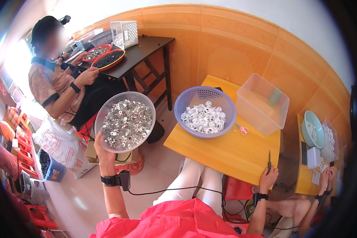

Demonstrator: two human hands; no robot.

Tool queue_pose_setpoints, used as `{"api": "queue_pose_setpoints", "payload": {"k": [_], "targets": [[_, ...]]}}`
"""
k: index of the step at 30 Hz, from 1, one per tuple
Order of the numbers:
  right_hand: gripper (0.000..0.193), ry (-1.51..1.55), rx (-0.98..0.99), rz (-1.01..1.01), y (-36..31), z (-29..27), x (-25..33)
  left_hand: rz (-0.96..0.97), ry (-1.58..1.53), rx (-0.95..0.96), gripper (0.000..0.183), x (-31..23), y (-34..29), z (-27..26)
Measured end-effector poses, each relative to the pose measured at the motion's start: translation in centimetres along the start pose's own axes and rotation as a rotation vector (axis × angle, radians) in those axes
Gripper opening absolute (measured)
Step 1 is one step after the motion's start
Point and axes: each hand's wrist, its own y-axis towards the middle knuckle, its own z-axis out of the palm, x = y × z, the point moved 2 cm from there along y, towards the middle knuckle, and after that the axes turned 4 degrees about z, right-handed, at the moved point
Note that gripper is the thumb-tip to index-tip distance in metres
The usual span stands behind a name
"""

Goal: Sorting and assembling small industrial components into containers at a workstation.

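My left hand [104, 149] grips the lower left rim of a translucent round bowl [98, 122]. The bowl is tilted toward me and heaped with small shiny metal pieces [125, 122]. At the right edge of the yellow table [214, 150], my right hand [268, 177] is closed round the dark handle of a thin-shafted tool like a screwdriver [269, 163], its shaft pointing away from me. A purple plastic basket [181, 99] on the table holds many white ring-shaped parts [204, 119]. Beside it lie pink-handled scissors [243, 130].
A clear plastic box [261, 105] stands at the table's back right. Left, a person [59, 79] holds a tray of black bits [108, 59] at a dark table [154, 41]. Another person's hands [326, 178] work far right. A cable [166, 192] crosses my lap; a white sack [63, 142] sits left.
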Motion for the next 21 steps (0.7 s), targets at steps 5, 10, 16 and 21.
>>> {"api": "queue_pose_setpoints", "payload": {"k": [5, 10, 16, 21], "targets": [[0.027, 0.006, -0.006, 0.004, -0.2, 0.2, -0.5, -0.034, -0.019, 0.001, 0.045, 0.7, -0.1, 0.1], [0.028, 0.017, 0.009, 0.016, -0.1, 0.0, -0.2, -0.024, 0.019, 0.003, 0.05, 0.8, 0.1, 0.1], [0.028, 0.016, 0.005, 0.005, 0.0, 0.0, 0.0, -0.022, -0.029, -0.021, 0.045, 0.5, 0.3, -0.3], [0.028, 0.022, 0.003, 0.008, 0.1, 0.5, -0.6, -0.018, -0.008, 0.011, 0.044, 0.5, 0.4, -0.8]]}}
